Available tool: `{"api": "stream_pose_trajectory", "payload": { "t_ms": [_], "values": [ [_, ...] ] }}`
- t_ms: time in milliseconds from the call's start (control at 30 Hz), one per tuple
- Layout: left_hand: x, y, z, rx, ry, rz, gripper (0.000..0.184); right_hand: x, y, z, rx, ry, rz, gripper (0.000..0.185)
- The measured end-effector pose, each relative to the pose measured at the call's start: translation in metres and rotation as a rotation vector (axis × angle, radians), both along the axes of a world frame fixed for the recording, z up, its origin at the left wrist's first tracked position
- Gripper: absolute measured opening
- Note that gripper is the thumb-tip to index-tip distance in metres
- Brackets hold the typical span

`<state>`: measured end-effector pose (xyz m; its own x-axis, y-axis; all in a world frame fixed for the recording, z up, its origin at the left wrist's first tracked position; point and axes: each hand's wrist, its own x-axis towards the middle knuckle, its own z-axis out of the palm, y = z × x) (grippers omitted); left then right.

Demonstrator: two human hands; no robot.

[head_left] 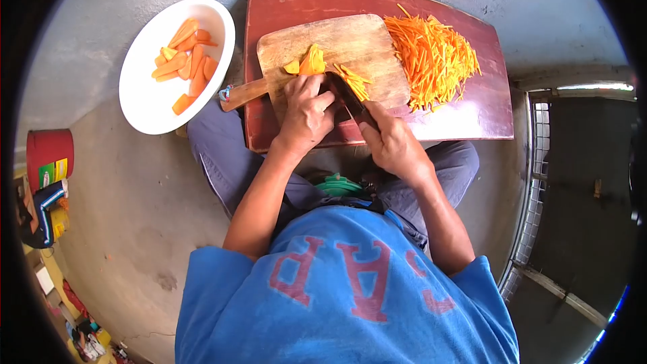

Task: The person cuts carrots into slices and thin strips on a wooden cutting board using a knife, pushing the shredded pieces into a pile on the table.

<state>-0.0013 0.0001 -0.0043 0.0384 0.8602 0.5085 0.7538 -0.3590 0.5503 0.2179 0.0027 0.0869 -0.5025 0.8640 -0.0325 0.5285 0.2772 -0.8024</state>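
A wooden cutting board [337, 37] lies on a dark red table. My left hand [308, 109] is closed at the board's near part, its fingertips at the yellow-orange slices [312, 61]; whether it also grips a piece is hidden. My right hand [396, 143] is wrapped round the handle of a dark-bladed knife [348, 96]. The blade points up and left, close beside my left fingers. Thin yellow strips [352, 81] lie just right of the blade. A large heap of orange shreds [435, 61] sits on the right, partly over the board's edge.
Left of the table [472, 111], a white oval basin [138, 94] holds several carrot pieces [197, 67]. The board's handle [244, 94] extends left toward it. A red bucket [50, 155] stands at far left, near another person's leg. A wall rises behind the table; a metal-framed screen is at right.
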Motion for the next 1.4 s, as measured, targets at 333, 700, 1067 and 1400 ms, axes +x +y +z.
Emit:
{"api": "stream_pose_trajectory", "payload": {
  "t_ms": [333,700,1067,1400],
  "values": [
    [0.000,0.004,-0.001,0.078,-0.055,-0.020,0.011,0.004,-0.007,0.015,-0.078,-0.085,-0.014,0.035],
    [-0.002,0.004,-0.008,0.062,-0.029,-0.008,0.009,0.000,-0.007,0.008,-0.008,-0.060,-0.005,0.030],
    [0.001,0.006,-0.012,0.118,-0.116,-0.002,0.013,0.004,-0.016,0.009,-0.057,-0.109,-0.028,0.037],
    [0.002,0.003,-0.005,0.084,-0.067,0.022,0.008,0.018,0.001,0.008,-0.291,0.051,-0.081,0.026]
  ]
}}
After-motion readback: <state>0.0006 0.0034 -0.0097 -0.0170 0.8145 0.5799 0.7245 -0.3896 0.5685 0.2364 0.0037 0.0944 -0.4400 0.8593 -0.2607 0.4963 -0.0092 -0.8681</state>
